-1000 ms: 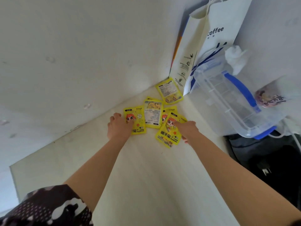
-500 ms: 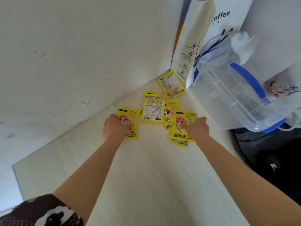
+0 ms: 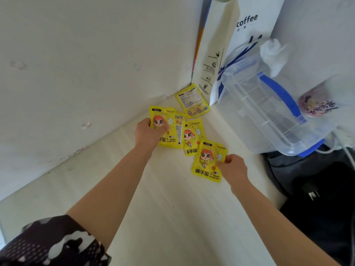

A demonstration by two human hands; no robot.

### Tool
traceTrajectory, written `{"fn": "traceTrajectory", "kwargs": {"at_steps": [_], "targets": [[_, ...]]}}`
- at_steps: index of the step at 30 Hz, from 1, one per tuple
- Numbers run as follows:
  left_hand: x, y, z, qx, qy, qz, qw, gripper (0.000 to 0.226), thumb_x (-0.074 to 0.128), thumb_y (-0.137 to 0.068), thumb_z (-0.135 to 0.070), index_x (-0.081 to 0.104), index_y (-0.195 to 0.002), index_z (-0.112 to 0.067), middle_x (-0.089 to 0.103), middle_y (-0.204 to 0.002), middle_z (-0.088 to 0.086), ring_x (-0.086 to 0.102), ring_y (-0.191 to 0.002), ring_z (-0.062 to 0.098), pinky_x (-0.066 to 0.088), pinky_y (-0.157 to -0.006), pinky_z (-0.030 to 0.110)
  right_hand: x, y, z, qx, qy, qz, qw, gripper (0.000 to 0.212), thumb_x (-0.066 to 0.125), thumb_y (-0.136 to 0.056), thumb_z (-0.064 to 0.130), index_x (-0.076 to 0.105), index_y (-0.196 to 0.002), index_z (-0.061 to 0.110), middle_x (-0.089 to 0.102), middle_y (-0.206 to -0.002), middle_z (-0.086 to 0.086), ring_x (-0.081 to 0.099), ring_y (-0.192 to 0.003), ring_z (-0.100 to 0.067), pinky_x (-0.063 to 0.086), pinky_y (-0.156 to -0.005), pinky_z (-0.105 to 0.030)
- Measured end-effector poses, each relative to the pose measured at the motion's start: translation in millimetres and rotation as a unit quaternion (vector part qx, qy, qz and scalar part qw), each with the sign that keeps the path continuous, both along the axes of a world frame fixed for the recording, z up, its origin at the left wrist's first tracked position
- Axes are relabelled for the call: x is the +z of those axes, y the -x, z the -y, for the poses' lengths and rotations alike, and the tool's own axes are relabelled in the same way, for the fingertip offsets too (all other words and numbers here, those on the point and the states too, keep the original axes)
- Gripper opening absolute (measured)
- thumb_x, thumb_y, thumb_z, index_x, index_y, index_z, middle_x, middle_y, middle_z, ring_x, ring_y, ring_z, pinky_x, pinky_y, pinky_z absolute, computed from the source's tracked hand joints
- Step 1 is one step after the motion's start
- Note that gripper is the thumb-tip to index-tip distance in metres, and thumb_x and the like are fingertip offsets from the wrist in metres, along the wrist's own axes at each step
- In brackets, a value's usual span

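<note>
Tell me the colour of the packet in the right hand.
Yellow packet with an orange-haired cartoon figure; head view shows it best.

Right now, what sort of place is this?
Likely a home or dorm desk corner: a pale tabletop against white walls, a coffee-shop paper bag, a clear storage box with blue handle, and scattered hand warmer packets.
</note>
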State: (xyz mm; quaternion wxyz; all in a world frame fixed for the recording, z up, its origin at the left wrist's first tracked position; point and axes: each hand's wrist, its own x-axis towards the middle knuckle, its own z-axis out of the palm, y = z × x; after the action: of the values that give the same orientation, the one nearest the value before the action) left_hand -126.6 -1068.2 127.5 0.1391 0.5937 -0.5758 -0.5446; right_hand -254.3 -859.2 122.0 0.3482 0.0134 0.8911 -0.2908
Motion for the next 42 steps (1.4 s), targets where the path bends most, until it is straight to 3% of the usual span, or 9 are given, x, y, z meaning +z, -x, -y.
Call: {"fn": "traceTrajectory", "kwargs": {"at_steps": [4,6,8,17,22,28,30,35,42], "targets": [[-10.9,14.0,-3.7,-0.052,0.059,0.084,0.993,0.032,0.079,-0.075,-0.027,0.065,-0.098,-0.008,0.065,-0.104,0.009,0.064,-0.093,0.027,0.049,-0.071,0.033,-1.7,-7.3,8.1,-0.002,-0.016,0.010,1.000,0.018,0.059,-0.083,0.021,0.055,-0.094,0.006,0.062,-0.096,-0.012,0.056,-0.067,-0.018,0.042,-0.050,-0.026],[-17.3,16.2,-7.5,-0.088,0.104,0.136,0.981,0.038,0.077,-0.076,-0.031,0.062,-0.102,-0.007,0.051,-0.118,0.011,0.054,-0.107,0.030,0.043,-0.082,0.033,-1.3,-11.3,16.1,0.010,-0.036,0.004,0.999,0.053,0.067,-0.080,0.040,0.049,-0.117,0.005,0.052,-0.117,-0.015,0.060,-0.095,-0.030,0.054,-0.073,-0.038],[-19.7,17.8,-11.9,-0.106,0.126,0.175,0.971,0.042,0.074,-0.078,-0.035,0.061,-0.107,-0.007,0.047,-0.122,0.012,0.043,-0.116,0.032,0.035,-0.086,0.031,-1.5,-15.7,24.2,0.040,-0.070,-0.020,0.997,0.070,0.071,-0.079,0.044,0.038,-0.125,0.003,0.041,-0.124,-0.017,0.049,-0.113,-0.039,0.047,-0.090,-0.044],[-20.9,16.1,-22.0,-0.162,0.230,0.232,0.931,0.033,0.069,-0.081,-0.031,0.059,-0.103,-0.009,0.057,-0.107,0.010,0.043,-0.107,0.031,0.035,-0.081,0.033,-4.0,-18.3,31.5,0.067,-0.029,-0.052,0.996,0.060,0.077,-0.076,0.028,0.033,-0.114,0.014,0.049,-0.113,-0.016,0.051,-0.106,-0.040,0.052,-0.079,-0.046],[-18.0,5.3,-20.5,-0.105,0.169,0.143,0.970,0.021,0.071,-0.077,-0.021,0.058,-0.089,-0.010,0.056,-0.096,0.010,0.050,-0.085,0.026,0.035,-0.067,0.030,3.7,-15.4,15.7,0.045,0.023,-0.059,0.997,0.046,0.073,-0.079,0.020,0.037,-0.109,0.018,0.058,-0.094,-0.003,0.054,-0.073,-0.019,0.039,-0.049,-0.026],[-11.6,-26.2,-13.7,-0.032,0.072,0.056,0.995,0.028,0.080,-0.070,-0.018,0.058,-0.086,-0.012,0.067,-0.092,0.011,0.064,-0.083,0.028,0.055,-0.068,0.039,19.8,-9.3,0.2,0.008,0.071,-0.045,0.996,0.049,0.077,-0.078,0.020,0.042,-0.111,0.020,0.060,-0.094,0.000,0.058,-0.070,-0.011,0.042,-0.053,-0.024],[-7.3,-34.4,-9.7,-0.015,0.040,0.021,0.999,0.034,0.081,-0.070,-0.014,0.059,-0.097,-0.016,0.068,-0.095,0.005,0.067,-0.085,0.024,0.058,-0.071,0.038,26.4,-6.6,-1.3,0.014,0.092,-0.045,0.995,0.047,0.078,-0.077,0.019,0.049,-0.113,0.017,0.063,-0.094,0.001,0.059,-0.073,-0.008,0.041,-0.052,-0.021],[2.4,-36.5,2.5,0.052,-0.126,-0.141,0.981,0.083,0.083,-0.066,0.004,0.045,-0.133,-0.028,0.071,-0.104,0.011,0.072,-0.089,0.029,0.059,-0.076,0.045,26.3,8.5,16.8,0.012,0.104,-0.012,0.994,0.031,0.082,-0.070,0.028,0.070,-0.097,0.020,0.073,-0.092,0.001,0.070,-0.088,-0.022,0.057,-0.083,-0.043],[-1.8,-8.1,16.9,0.003,-0.092,-0.087,0.992,0.037,0.081,-0.069,0.000,0.070,-0.102,-0.011,0.074,-0.100,0.012,0.072,-0.091,0.033,0.059,-0.081,0.051,22.4,24.7,56.4,0.029,0.148,-0.007,0.989,0.033,0.082,-0.072,0.023,0.069,-0.103,0.019,0.073,-0.094,0.001,0.069,-0.086,-0.018,0.052,-0.069,-0.028]]}}
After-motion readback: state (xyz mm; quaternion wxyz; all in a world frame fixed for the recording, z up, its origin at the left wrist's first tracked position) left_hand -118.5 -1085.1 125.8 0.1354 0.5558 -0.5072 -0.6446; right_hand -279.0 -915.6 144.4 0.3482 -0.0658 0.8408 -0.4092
